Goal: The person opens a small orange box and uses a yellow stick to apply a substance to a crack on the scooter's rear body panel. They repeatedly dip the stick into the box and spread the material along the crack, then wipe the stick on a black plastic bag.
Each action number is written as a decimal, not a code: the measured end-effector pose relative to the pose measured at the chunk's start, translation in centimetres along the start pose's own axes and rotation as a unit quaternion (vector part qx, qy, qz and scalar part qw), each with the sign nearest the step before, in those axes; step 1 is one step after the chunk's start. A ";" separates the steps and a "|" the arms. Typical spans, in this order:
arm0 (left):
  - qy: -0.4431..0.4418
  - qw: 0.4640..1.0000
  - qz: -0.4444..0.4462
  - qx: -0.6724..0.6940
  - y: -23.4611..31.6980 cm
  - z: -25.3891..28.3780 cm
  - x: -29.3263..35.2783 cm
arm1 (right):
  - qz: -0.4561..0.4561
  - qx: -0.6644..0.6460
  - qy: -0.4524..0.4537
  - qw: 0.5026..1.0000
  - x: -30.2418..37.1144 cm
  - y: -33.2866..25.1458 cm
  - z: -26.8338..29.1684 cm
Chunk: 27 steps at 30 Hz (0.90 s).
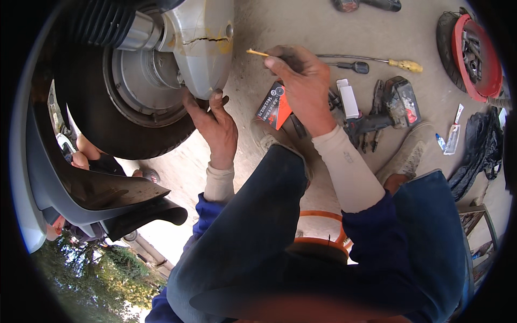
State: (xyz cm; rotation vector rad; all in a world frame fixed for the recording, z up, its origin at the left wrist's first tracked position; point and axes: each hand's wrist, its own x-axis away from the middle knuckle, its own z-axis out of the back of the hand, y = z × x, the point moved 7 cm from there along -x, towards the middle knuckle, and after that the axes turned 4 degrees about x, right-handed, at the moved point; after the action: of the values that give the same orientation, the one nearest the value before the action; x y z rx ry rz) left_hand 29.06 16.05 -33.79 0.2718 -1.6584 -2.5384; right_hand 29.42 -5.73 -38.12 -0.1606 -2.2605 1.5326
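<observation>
Spread over the dusty grey-beige floor (301, 27): a long, thin metal screwdriver with a yellow handle (406, 65), a shorter black-handled screwdriver (360, 67), an orange-and-black rectangular box (276, 106), a black-and-red cordless power tool (383, 119), a crumpled black plastic bag (474, 153).

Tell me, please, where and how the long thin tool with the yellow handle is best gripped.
Probably by its yellow handle, from above on the right: this thick end lies rightmost on the ground, while the thin metal shaft runs left toward the bare right hand, beside a black-handled tool.
</observation>
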 end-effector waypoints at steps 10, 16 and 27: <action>0.004 0.999 -0.030 -0.045 0.6 -0.1 0.1 | -0.005 -0.032 0.011 0.999 -2.8 1.9 -2.3; 0.003 0.998 -0.038 -0.052 0.7 0.0 -0.1 | 0.008 -0.067 0.001 0.998 -3.4 2.5 -3.0; 0.001 0.998 -0.046 -0.052 0.6 0.0 -0.1 | 0.022 -0.073 0.006 0.997 -4.5 3.3 -3.8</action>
State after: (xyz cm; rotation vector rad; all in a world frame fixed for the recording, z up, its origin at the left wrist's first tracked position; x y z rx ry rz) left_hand 29.14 15.81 -33.21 0.3491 -1.5420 -2.6779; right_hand 34.55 -2.50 -41.12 -0.2613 -2.3740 1.3849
